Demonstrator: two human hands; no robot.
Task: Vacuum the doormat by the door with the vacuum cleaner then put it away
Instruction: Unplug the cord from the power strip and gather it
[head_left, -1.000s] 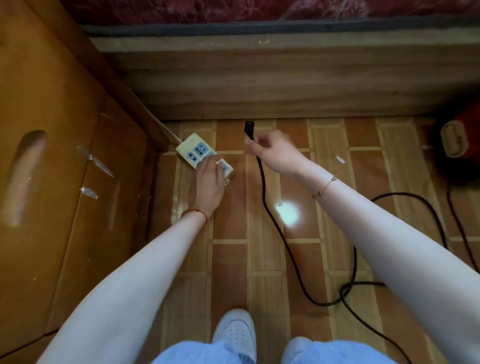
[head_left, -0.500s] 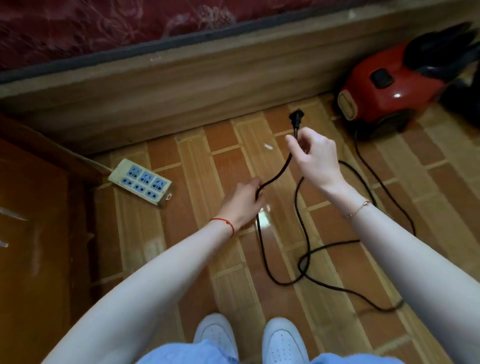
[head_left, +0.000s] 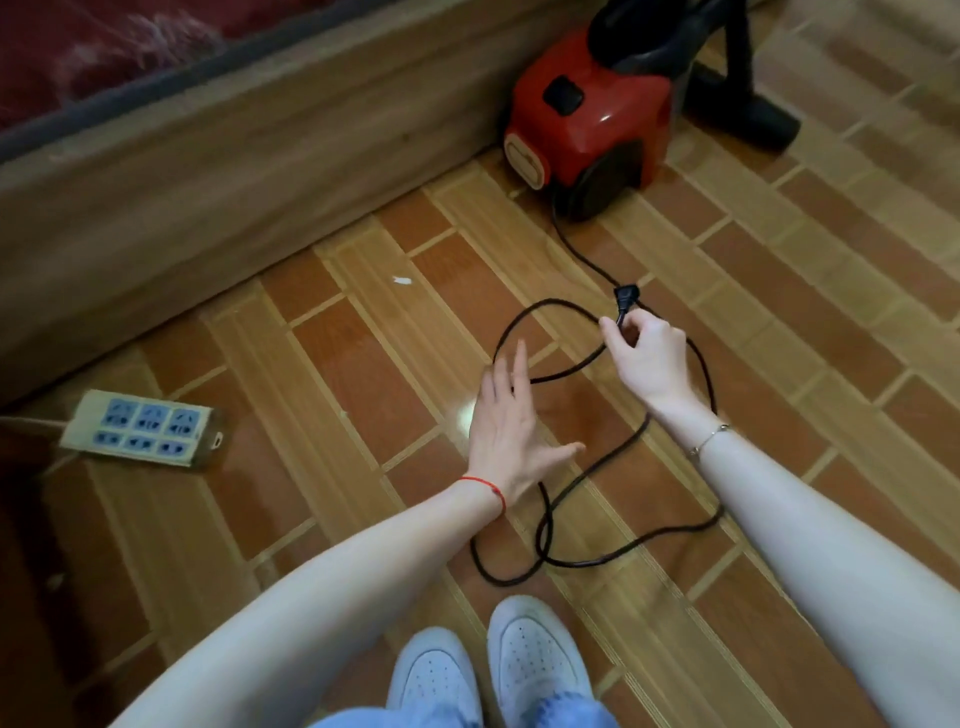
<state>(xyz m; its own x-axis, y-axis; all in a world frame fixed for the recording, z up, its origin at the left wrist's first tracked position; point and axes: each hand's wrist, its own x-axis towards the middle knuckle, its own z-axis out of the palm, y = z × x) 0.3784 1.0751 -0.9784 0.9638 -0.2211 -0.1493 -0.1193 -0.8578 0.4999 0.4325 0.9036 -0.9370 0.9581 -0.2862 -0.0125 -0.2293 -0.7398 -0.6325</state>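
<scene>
On the floor mid-scene, right hand (head_left: 647, 358) pinching the cord (head_left: 631, 449) just below the plug (head_left: 625, 297); left hand (head_left: 511, 431) spread, empty, over the loops. Vacuum (head_left: 587, 111) far, by the bed base. Cord light, floppy, tangle-prone: best gathered in coils. Vacuum body likely heavier, rigid: lift by top handle.

Floor (head_left: 363, 364): you stand on glossy brick-pattern tiles, brown and tan.
Bed frame (head_left: 234, 171): wooden board along your far side.
Light: one bright glare spot (head_left: 464, 418) on the tiles.
</scene>
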